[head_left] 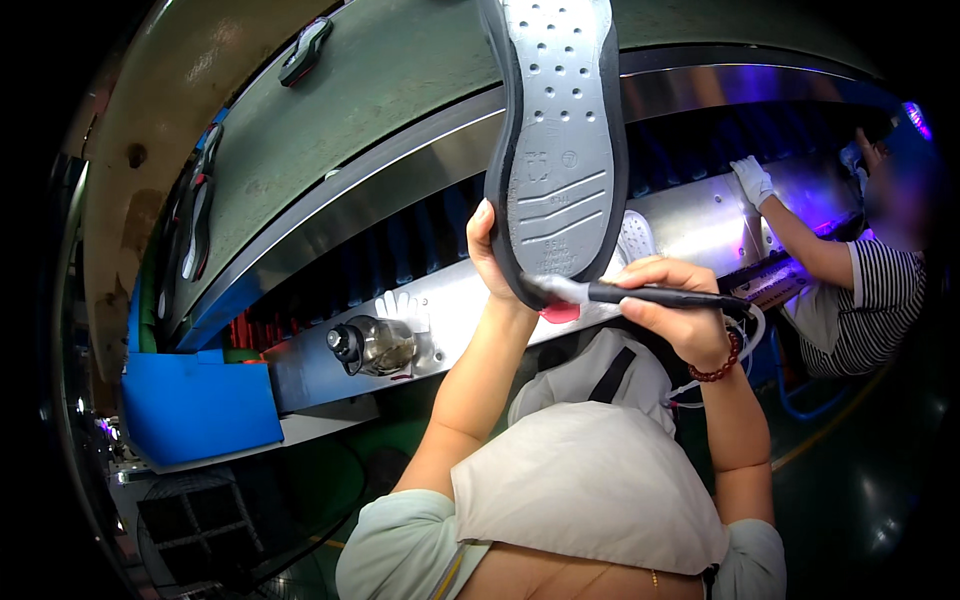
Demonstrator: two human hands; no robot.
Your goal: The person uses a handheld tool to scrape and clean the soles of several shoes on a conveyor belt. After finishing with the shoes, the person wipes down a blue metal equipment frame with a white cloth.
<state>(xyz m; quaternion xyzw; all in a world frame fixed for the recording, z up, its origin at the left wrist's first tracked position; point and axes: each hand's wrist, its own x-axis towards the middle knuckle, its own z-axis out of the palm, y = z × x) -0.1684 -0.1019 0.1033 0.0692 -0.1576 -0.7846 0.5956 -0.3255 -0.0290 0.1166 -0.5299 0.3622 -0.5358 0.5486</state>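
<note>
A shoe sole (pixel 562 190) with a grey, dimpled inner face and a black rim stands upright before me. My left hand (pixel 490 255) grips its lower left edge, thumb along the rim. In my right hand (pixel 685 310) is a black-handled brush (pixel 665 296), held between thumb and fingers. The brush's pale bristles (pixel 555 287) touch the rim at the sole's lower end. Just below the bristles shows a pink-red patch (pixel 561 313) at the sole's end. A thin white tube or cord runs by my right wrist.
Beyond a metal edge lies a green conveyor belt (pixel 400 75) carrying several soles (pixel 305 50). A bottle (pixel 372 345) and a white glove (pixel 400 308) rest on the metal ledge (pixel 460 300). A blue panel (pixel 205 410) is at left. At right, a co-worker in stripes (pixel 870 300) reaches with a gloved hand.
</note>
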